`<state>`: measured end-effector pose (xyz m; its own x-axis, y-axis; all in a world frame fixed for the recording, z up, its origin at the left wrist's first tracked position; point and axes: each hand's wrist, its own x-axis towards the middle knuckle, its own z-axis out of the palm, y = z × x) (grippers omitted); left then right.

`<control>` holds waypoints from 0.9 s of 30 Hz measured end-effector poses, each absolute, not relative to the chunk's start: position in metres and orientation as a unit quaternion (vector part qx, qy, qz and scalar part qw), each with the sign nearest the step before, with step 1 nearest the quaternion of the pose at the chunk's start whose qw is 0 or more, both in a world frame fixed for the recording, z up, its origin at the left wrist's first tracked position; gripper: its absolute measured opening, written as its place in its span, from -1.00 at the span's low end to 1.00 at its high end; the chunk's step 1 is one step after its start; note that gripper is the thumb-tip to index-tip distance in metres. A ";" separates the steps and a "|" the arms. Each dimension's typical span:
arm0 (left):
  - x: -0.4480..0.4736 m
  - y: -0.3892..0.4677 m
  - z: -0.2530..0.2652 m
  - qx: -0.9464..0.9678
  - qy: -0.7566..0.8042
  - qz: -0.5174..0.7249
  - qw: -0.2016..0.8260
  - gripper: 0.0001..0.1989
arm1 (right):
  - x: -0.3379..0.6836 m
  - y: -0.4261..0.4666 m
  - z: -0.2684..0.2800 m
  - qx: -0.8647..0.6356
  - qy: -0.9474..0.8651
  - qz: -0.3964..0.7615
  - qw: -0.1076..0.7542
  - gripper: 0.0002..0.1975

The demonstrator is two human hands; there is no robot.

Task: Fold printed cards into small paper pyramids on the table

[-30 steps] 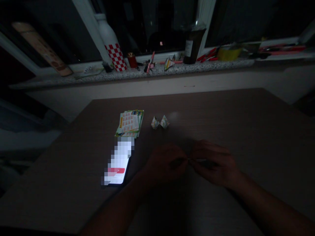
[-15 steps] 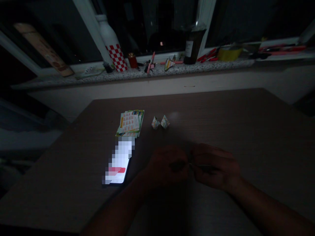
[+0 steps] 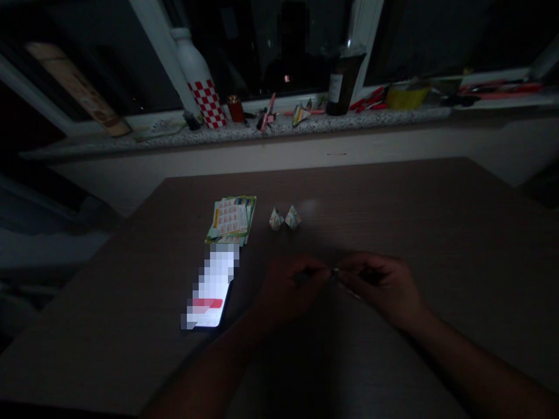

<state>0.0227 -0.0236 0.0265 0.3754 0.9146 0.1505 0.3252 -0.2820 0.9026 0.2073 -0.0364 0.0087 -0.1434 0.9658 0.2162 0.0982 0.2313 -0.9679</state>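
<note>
My left hand [image 3: 292, 284] and my right hand [image 3: 381, 284] meet over the table, fingertips pinched together on a small piece of paper [image 3: 335, 271]. Only a thin pale edge of it shows in the dim light, with another sliver under the right fingers; its shape is mostly hidden. Beyond my hands stand two small folded paper shapes, a left one [image 3: 275, 219] and a right one [image 3: 293, 217], pointed at the top and side by side. Left of them lies a stack of printed paper sheets [image 3: 230, 217].
A lit phone [image 3: 213, 288] lies left of my left forearm, close below the stack. Behind the wooden table [image 3: 393, 203], the stone windowsill [image 3: 161, 138] carries a checkered bottle [image 3: 206, 96], a tall tan bottle [image 3: 81, 90], a dark cup [image 3: 340, 87] and several small items.
Both hands have turned a little, and their fingertips now meet slightly higher in view. My right hand has opened its curl somewhat, with thumb and forefinger pinching. The things on the table stay put.
</note>
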 end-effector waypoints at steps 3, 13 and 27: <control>0.025 -0.024 0.020 0.672 0.457 0.370 0.451 -0.83 | 0.205 -0.037 0.008 -0.443 -0.585 0.476 0.484 -0.88; 0.028 -0.025 0.019 0.712 0.430 0.332 0.445 -0.85 | 0.205 -0.034 0.005 -0.450 -0.572 0.496 0.474 -0.77; 0.027 -0.025 0.009 0.866 0.291 0.320 0.252 -0.72 | 0.202 -0.039 0.008 -0.429 -0.568 0.535 0.456 -0.73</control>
<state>0.0266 -0.0255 0.0093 0.6255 0.6658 0.4066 0.3431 -0.7028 0.6232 0.2020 -0.0391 0.0080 -0.2173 0.9743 0.0588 -0.0006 0.0601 -0.9982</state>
